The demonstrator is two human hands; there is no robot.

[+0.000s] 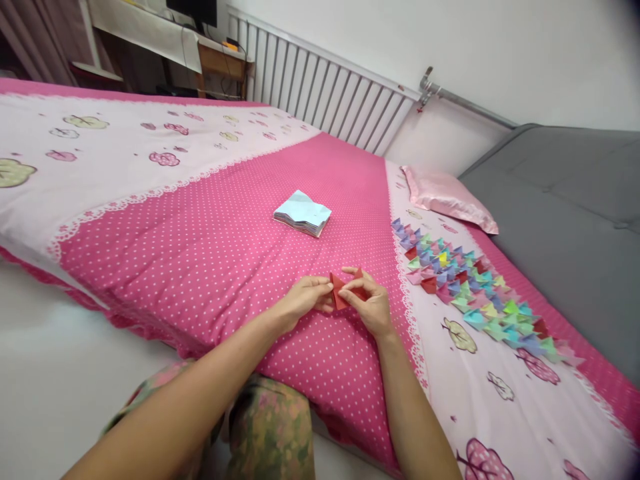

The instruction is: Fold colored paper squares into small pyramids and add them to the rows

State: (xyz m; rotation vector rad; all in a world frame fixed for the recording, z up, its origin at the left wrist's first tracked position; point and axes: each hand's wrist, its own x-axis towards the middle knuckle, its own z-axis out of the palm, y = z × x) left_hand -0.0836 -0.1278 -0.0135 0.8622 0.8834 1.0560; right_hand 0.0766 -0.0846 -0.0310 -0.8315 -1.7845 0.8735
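A small red folded origami paper [339, 293] with pointed corners is held between my two hands, above the front part of the bed. My left hand [306, 297] pinches its left edge with thumb and fingers. On the other side, my right hand [369, 301] grips the right part, with the thumb pressed on the front and the fingers curled behind. Beyond the hands lies a stack of light blue paper squares [302, 213]. To the right, rows of many-coloured folded paper pieces [465, 280] stand close together on the bedspread.
The bed has a pink dotted and white patterned bedspread [215, 220]. A pink pillow [447, 199] lies against the grey padded headboard [565, 220]. White railings [320, 83] run along the far side. A desk [220, 61] with a monitor [195, 9] stands at the back left.
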